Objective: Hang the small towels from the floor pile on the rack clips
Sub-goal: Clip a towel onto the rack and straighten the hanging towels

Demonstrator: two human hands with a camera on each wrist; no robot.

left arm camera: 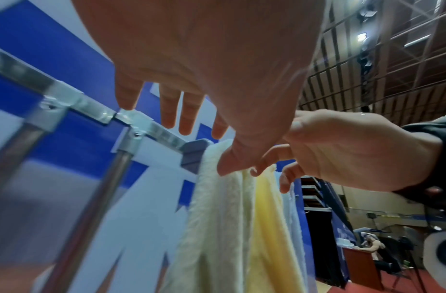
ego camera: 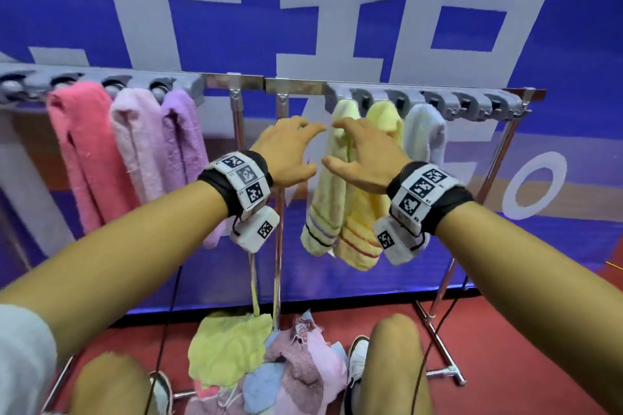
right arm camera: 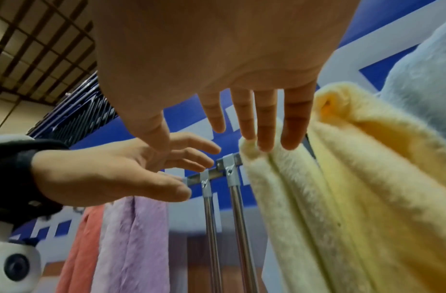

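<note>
Your left hand (ego camera: pixel 288 152) and right hand (ego camera: pixel 365 153) both have an open, empty grip at the pale yellow towel (ego camera: pixel 328 178), right fingertips touching its top by the clip. I judge a tug could pull it free. Six towels hang, three left, three right; the floor pile (ego camera: pixel 266 364) waits below

A blue banner (ego camera: pixel 573 44) with large white lettering is hanging behind, a red floor (ego camera: pixel 505 347) is spreading below, and a person (left arm camera: pixel 375 247) is sitting at a distant desk (left arm camera: pixel 362 263).
</note>
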